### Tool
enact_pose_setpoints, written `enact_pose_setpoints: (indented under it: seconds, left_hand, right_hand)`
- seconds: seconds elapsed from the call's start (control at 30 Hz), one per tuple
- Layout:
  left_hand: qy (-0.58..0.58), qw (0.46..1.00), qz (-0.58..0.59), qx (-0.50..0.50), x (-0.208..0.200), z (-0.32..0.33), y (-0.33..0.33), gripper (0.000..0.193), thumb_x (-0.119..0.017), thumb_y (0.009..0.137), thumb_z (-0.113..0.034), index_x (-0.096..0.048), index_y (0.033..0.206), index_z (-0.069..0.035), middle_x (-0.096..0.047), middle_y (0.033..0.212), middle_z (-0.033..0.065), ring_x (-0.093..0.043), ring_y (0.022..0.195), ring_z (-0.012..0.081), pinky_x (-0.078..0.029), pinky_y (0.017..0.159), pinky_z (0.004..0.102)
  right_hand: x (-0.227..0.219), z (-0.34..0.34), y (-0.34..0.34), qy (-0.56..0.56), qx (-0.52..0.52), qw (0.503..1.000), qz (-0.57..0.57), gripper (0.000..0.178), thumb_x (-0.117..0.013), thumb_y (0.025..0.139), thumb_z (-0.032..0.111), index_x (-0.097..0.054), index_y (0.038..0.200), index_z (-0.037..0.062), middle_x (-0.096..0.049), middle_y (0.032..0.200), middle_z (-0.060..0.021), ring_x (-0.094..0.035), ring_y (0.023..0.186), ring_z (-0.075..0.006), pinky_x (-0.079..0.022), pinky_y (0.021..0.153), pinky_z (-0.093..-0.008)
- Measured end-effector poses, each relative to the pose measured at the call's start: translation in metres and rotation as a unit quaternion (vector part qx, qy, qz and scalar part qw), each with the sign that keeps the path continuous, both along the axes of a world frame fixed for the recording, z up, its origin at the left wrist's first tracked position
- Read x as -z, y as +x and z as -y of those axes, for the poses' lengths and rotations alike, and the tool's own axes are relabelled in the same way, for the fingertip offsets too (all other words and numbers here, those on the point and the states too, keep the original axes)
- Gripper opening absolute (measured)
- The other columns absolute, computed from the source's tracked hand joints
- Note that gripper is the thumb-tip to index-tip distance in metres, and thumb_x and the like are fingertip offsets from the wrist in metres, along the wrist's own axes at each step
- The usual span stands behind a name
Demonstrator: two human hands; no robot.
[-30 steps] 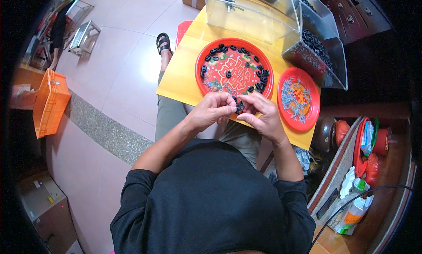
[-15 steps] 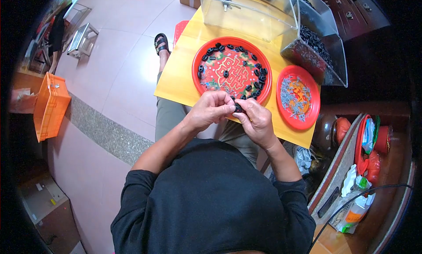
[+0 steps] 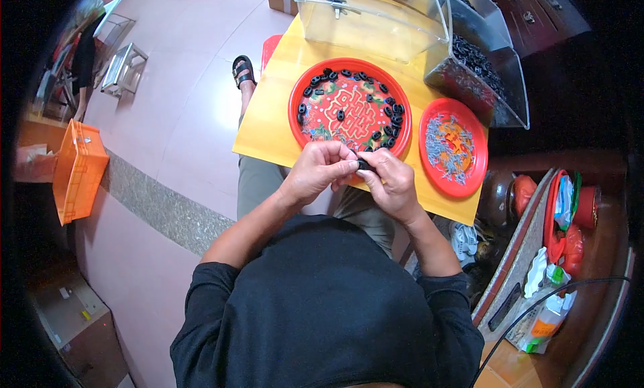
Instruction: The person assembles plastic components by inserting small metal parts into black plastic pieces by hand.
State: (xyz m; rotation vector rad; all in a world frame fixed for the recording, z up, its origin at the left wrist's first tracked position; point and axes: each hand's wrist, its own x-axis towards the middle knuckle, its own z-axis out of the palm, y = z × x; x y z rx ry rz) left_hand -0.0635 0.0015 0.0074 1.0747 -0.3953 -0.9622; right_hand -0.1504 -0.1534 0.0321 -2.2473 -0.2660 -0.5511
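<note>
Both hands meet just over the near rim of a round red tray point(image 3: 293, 108). Between their fingertips is a small black plastic part point(image 3: 364, 165), mostly covered by the fingers. My left hand point(image 3: 320, 168) pinches it from the left with thumb and forefinger. From the right, my right hand point(image 3: 392, 183) pinches the same part. Several oval black parts with holes, such as this one point(image 3: 341, 116), lie in the tray, many along its right side. A smaller red oval plate point(image 3: 425, 161) to the right carries a heap of tiny pale grey pieces point(image 3: 441, 146).
The yellow tabletop point(image 3: 263, 134) bears a clear plastic box point(image 3: 369, 32) at the back, with keys point(image 3: 337, 4) by its rim. Another clear bin point(image 3: 513, 93) at back right contains many black parts. A cluttered shelf point(image 3: 500, 304) stands right; an orange crate point(image 3: 87, 167) is left.
The hands stay together on the black part, which appears slightly turned between the fingertips. The whole view has shifted a little; the trays look unchanged.
</note>
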Motion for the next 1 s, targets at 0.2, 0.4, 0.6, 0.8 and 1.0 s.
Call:
enact_pose_setpoints:
  seconds: [0.2, 0.4, 0.6, 0.8, 1.0]
  left_hand:
    - [0.037, 0.998, 0.01, -0.042, -0.001, -0.018, 0.005, 0.013, -0.06, 0.083, -0.01, -0.059, 0.092, -0.001, -0.057, 0.069, 0.0005, -0.05, 0.055, 0.0044, -0.039, 0.048, 0.017]
    - [0.069, 0.995, 0.017, -0.064, 0.021, -0.05, 0.005, 0.011, -0.061, 0.083, -0.013, -0.059, 0.089, -0.003, -0.055, 0.068, -0.0015, -0.047, 0.053, 0.0026, -0.037, 0.046, 0.0157]
    - [0.121, 0.992, 0.018, -0.04, 0.02, -0.069, -0.009, 0.012, -0.062, 0.084, -0.014, -0.06, 0.086, -0.003, -0.054, 0.067, -0.003, -0.046, 0.054, 0.0022, -0.036, 0.046, 0.016]
    - [0.127, 0.991, 0.012, -0.026, 0.017, -0.062, -0.013, 0.013, -0.061, 0.085, -0.015, -0.06, 0.086, -0.002, -0.054, 0.067, -0.0038, -0.044, 0.054, 0.0019, -0.035, 0.047, 0.0165]
    - [0.117, 0.988, 0.092, -0.044, -0.003, -0.045, -0.006, 0.011, -0.06, 0.085, -0.012, -0.059, 0.085, -0.001, -0.055, 0.071, -0.003, -0.048, 0.061, 0.0036, -0.04, 0.053, 0.0202]
  right_hand:
    - [-0.048, 0.094, -0.002, 0.131, 0.251, 0.959, 0.02, 0.016, -0.056, 0.08, -0.004, -0.063, 0.093, 0.0016, -0.058, 0.076, -0.0036, -0.055, 0.058, -0.0087, -0.045, 0.05, -0.0223]
    - [-0.084, 0.26, 0.0, 0.155, 0.425, 0.882, 0.131, 0.024, -0.057, 0.081, 0.001, -0.058, 0.104, -0.0069, -0.061, 0.077, -0.0077, -0.057, 0.057, -0.0106, -0.05, 0.051, -0.0239]
    - [-0.078, 0.245, 0.033, -0.037, 0.434, 0.889, 0.143, 0.022, -0.056, 0.081, 0.005, -0.06, 0.102, -0.0026, -0.062, 0.078, -0.0076, -0.059, 0.061, -0.0116, -0.05, 0.053, -0.025]
    - [-0.005, 0.101, 0.064, -0.119, 0.103, 0.987, -0.011, 0.007, -0.058, 0.075, 0.005, -0.059, 0.081, 0.0005, -0.058, 0.077, -0.0136, -0.058, 0.073, -0.0277, -0.047, 0.065, -0.0362]
    - [0.036, 0.049, 0.09, -0.271, 0.089, 0.953, -0.099, 0.007, -0.053, 0.072, 0.006, -0.059, 0.075, 0.0016, -0.058, 0.078, -0.017, -0.061, 0.072, -0.0322, -0.05, 0.063, -0.0411]
